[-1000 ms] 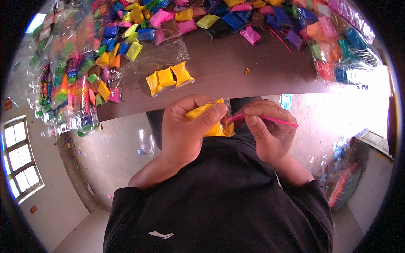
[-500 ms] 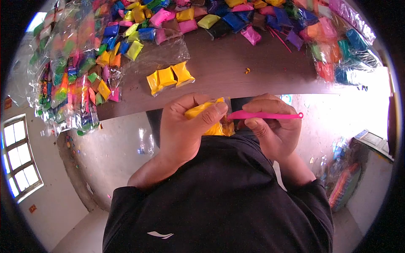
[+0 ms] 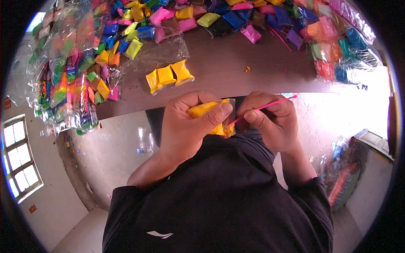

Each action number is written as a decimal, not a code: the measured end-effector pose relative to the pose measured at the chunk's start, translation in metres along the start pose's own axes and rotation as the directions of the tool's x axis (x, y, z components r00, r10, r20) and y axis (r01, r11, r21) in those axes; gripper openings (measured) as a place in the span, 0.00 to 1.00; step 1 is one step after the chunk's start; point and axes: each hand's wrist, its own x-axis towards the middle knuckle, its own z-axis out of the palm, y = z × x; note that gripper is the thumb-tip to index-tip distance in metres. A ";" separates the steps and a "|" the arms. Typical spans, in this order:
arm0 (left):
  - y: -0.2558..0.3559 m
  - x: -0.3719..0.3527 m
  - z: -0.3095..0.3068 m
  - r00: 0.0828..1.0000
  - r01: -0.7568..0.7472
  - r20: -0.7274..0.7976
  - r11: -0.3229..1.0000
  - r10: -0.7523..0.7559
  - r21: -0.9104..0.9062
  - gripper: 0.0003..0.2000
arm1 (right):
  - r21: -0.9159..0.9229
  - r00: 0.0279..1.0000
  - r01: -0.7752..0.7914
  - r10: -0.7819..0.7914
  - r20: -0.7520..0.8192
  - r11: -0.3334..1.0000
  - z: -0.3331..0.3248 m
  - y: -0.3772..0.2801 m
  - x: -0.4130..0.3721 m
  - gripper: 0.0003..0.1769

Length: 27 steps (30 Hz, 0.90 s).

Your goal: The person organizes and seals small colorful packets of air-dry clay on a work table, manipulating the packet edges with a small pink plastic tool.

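My left hand (image 3: 183, 126) is closed round a yellow clay packet (image 3: 201, 109) in clear wrapping, its thumb pressed across the top. Between the thumb and fingers of my right hand (image 3: 274, 124) is a thin pink plastic modelling tool (image 3: 276, 102). The tool slants down to the left, and its tip is right at the wrapper's open-looking right end, where yellow clay shows. Both hands are in front of my body, just off the table's near edge. Beyond them, three joined yellow packets (image 3: 166, 76) lie on the table.
The dark brown table (image 3: 219, 63) carries heaps of coloured clay packets (image 3: 234, 20) along its back. Clear bags of packets (image 3: 69, 76) hang over its left side, and more bags (image 3: 327, 55) lie at the right. A yellow scrap (image 3: 247, 69) and pink sticks (image 3: 280, 39) lie on the tabletop.
The pink tool has turned from nearly level to a slant, its outer end up and its tip lower at the wrapper. My right hand has rolled with it; my left hand barely moved.
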 end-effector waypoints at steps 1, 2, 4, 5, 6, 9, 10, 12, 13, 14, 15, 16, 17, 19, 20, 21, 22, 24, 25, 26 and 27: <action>0.000 0.000 -0.001 1.000 0.001 -0.001 1.000 -0.001 0.001 0.08 | 0.030 1.000 -0.002 0.003 -0.019 1.000 0.001 0.000 0.000 0.07; 0.001 0.001 -0.002 1.000 0.010 0.020 1.000 -0.010 -0.002 0.08 | 0.058 0.999 -0.003 0.005 -0.037 0.998 0.002 0.000 0.000 0.07; 0.002 0.002 -0.001 0.999 0.019 0.044 1.000 -0.019 -0.004 0.08 | 0.041 0.999 -0.033 0.033 -0.004 0.999 -0.001 0.002 0.001 0.07; 0.002 0.002 0.000 0.999 0.004 0.048 1.000 -0.004 0.012 0.07 | 0.024 0.998 -0.064 0.063 0.030 0.998 -0.002 0.002 0.001 0.07; 0.003 0.002 0.001 0.999 -0.011 0.051 1.000 0.010 0.028 0.07 | 0.024 0.998 -0.064 0.064 0.028 0.998 -0.002 0.002 0.000 0.07; -0.004 0.006 -0.002 0.999 0.013 0.051 1.000 -0.014 0.020 0.07 | 0.236 0.983 -0.175 0.155 0.100 0.956 0.001 0.001 0.001 0.08; -0.004 0.007 -0.003 0.999 0.013 0.052 1.000 -0.014 0.021 0.07 | 0.236 0.977 -0.203 0.179 0.118 0.950 0.002 0.000 0.002 0.08; -0.003 0.008 -0.003 0.998 0.024 0.059 0.999 -0.026 0.025 0.06 | 0.235 0.969 -0.233 0.206 0.136 0.944 0.002 -0.002 0.002 0.08; -0.003 0.009 -0.003 0.998 0.026 0.058 0.999 -0.027 0.024 0.06 | 0.166 0.977 -0.198 0.181 0.111 0.966 0.003 -0.002 0.002 0.08; -0.003 0.009 -0.004 0.998 0.021 0.064 1.000 -0.022 0.021 0.06 | 0.097 0.984 -0.162 0.154 0.089 0.982 0.004 -0.003 0.002 0.08; -0.003 0.009 -0.005 0.997 0.015 0.070 1.000 -0.017 0.019 0.06 | 0.099 0.984 -0.162 0.154 0.091 0.982 0.002 -0.003 0.003 0.08; -0.004 0.009 -0.005 0.997 0.016 0.070 1.000 -0.017 0.020 0.06 | -0.035 0.987 -0.090 0.094 0.127 0.995 -0.001 -0.002 0.006 0.07; -0.005 0.010 -0.005 0.998 0.007 0.057 0.996 -0.012 0.091 0.06 | -0.167 0.985 -0.011 0.040 0.169 0.986 -0.005 -0.002 0.008 0.06; -0.005 0.011 -0.004 0.999 0.003 0.051 0.987 -0.011 0.163 0.06 | -0.345 0.964 0.020 0.073 0.254 0.938 -0.019 -0.011 0.014 0.05; -0.003 0.013 -0.005 0.998 -0.039 0.054 0.955 0.025 0.294 0.06 | -0.508 0.934 0.072 0.121 0.336 0.858 -0.024 -0.017 0.017 0.04; -0.002 0.015 -0.005 0.996 -0.080 0.058 0.904 0.061 0.419 0.07 | -0.509 0.934 0.073 0.119 0.336 0.858 -0.024 -0.020 0.017 0.04; -0.003 0.017 -0.007 0.996 -0.081 0.059 0.904 0.061 0.420 0.07 | -0.605 0.921 -0.010 0.243 0.305 0.796 -0.024 -0.023 0.018 0.03; -0.008 0.023 -0.011 0.967 -0.245 0.041 0.867 0.253 0.434 0.07 | -0.696 0.896 -0.085 0.360 0.259 0.713 -0.023 -0.022 0.017 0.03; -0.010 0.023 -0.012 0.966 -0.246 0.039 0.867 0.254 0.433 0.07 | -0.640 0.960 -0.077 0.229 0.159 0.765 -0.022 -0.015 0.015 0.03; -0.012 0.023 -0.012 0.969 -0.232 0.019 0.876 0.247 0.423 0.08 | -0.580 0.994 -0.054 0.099 0.046 0.813 -0.019 -0.008 0.012 0.04; -0.013 0.023 -0.012 0.971 -0.219 0.000 0.884 0.240 0.413 0.08 | -0.578 0.994 -0.052 0.099 0.050 0.814 -0.016 -0.003 0.010 0.04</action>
